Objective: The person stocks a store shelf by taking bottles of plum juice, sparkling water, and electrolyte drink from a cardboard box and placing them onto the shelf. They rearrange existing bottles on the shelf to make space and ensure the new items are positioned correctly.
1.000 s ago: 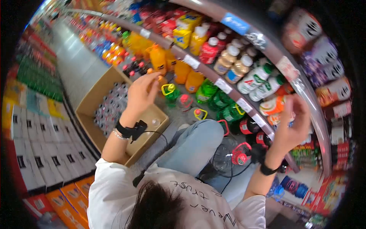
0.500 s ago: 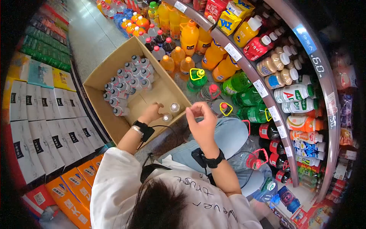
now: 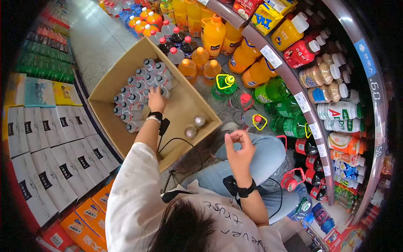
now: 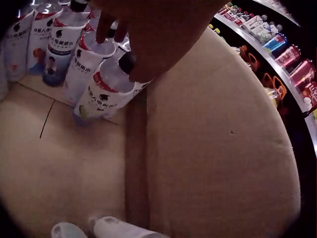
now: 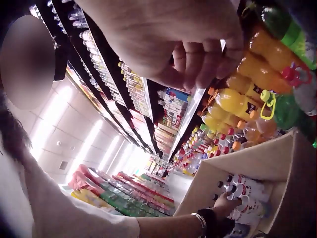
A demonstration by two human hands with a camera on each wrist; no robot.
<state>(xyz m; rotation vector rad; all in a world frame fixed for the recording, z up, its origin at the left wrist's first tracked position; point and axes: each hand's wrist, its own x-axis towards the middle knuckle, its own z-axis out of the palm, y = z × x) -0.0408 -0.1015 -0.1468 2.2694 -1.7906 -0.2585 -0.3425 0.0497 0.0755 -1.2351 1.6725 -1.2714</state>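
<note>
My left hand (image 3: 156,101) reaches down into a large open cardboard box (image 3: 107,74), among upright clear bottles with dark caps (image 3: 136,86). In the left wrist view its fingers and thumb curl around the black-capped top of a bottle (image 4: 105,95) with a white label, at the edge of the group; part of that cap is hidden behind the thumb. Two more bottles, one (image 3: 199,121) beside the other (image 3: 190,132), stand apart at the box's near corner. My right hand (image 3: 241,149) hangs in the air above the knee, fingers loosely curled, holding nothing.
Large bottles of orange drink (image 3: 214,35) and green soda (image 3: 224,87) stand on the floor beside the box. A curved shelf (image 3: 270,54) with drinks runs along the right. Stacked white cartons (image 3: 58,145) line the left. A black cable (image 3: 178,139) crosses the box's near edge.
My left hand came down into the box, then moved from near its close corner to the bottle group. My right hand came away from the shelf to above the knee.
</note>
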